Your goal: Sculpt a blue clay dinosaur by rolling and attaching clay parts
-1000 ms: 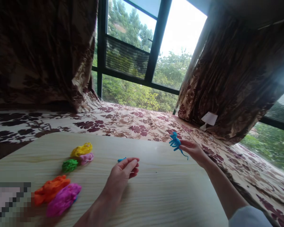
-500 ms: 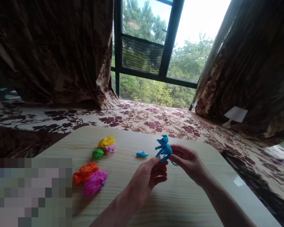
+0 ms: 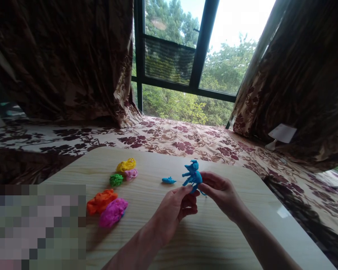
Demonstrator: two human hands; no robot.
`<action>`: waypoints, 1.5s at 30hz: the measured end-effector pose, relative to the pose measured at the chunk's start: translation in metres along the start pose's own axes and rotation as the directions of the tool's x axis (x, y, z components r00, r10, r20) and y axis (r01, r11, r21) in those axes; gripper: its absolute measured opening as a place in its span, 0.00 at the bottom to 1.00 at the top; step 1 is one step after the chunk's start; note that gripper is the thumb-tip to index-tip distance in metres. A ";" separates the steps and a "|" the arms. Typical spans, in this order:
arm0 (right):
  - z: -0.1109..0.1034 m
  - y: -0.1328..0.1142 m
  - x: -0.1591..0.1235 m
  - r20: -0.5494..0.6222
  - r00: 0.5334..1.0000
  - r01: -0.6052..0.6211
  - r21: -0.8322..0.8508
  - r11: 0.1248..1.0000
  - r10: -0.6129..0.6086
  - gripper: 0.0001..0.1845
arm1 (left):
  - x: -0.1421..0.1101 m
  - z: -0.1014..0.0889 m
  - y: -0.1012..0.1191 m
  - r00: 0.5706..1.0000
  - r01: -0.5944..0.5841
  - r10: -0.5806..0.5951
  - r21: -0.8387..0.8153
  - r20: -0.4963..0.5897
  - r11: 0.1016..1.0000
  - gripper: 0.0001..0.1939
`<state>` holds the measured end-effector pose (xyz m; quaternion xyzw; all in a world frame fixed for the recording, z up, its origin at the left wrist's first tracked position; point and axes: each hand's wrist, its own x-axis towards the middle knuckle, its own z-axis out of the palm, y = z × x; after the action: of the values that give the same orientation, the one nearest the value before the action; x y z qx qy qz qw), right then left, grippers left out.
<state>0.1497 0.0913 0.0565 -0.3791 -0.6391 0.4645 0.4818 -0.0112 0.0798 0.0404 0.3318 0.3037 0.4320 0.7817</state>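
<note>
A blue clay animal figure (image 3: 195,175) with a pointed snout, thin legs and a long tail is held above the table by both hands. My left hand (image 3: 180,204) pinches a lower leg between thumb and fingers. From the right side, my right hand (image 3: 219,189) grips the body near its back end, thumb in front and fingers behind. Just left of the figure, a small blue clay piece (image 3: 169,180) lies on the tabletop.
On the left of the pale wooden table (image 3: 146,225) lie yellow (image 3: 126,165), light pink (image 3: 131,174), green (image 3: 116,180), orange (image 3: 101,201) and magenta (image 3: 114,212) clay lumps. A white lamp (image 3: 282,133) stands at the right, beyond the table. Curtains flank the window.
Both hands keep hold of the blue figure, which has shifted very slightly to the left. The view has tilted a little. The clay on the table stays in place.
</note>
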 end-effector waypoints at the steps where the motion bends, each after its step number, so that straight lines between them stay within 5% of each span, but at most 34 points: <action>1: 0.000 0.000 0.000 -0.005 1.000 -0.001 -0.007 1.000 0.001 0.14 | 0.000 0.000 0.000 1.000 -0.002 0.002 -0.006 0.003 1.000 0.14; 13: 0.003 -0.001 -0.002 0.000 1.000 -0.023 0.020 1.000 0.023 0.14 | 0.002 -0.002 -0.002 0.999 -0.038 0.037 0.048 0.019 0.998 0.13; 38: 0.000 0.000 -0.004 -0.035 0.994 -0.104 0.016 0.994 0.105 0.17 | 0.009 -0.008 -0.002 0.965 -0.080 0.136 0.240 -0.226 0.967 0.20; 42: -0.003 0.004 -0.002 -0.117 0.990 -0.084 -0.035 0.996 0.079 0.17 | 0.009 -0.006 0.002 0.918 -0.166 0.264 0.317 -0.297 0.934 0.18; 45: -0.003 0.006 -0.001 -0.105 0.992 -0.077 -0.050 0.996 0.071 0.17 | 0.008 -0.005 0.003 0.921 -0.192 0.276 0.297 -0.275 0.936 0.17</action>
<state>0.1529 0.0926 0.0511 -0.4390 -0.6113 0.4444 0.4859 -0.0131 0.0897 0.0383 0.3945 0.4360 0.5255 0.6149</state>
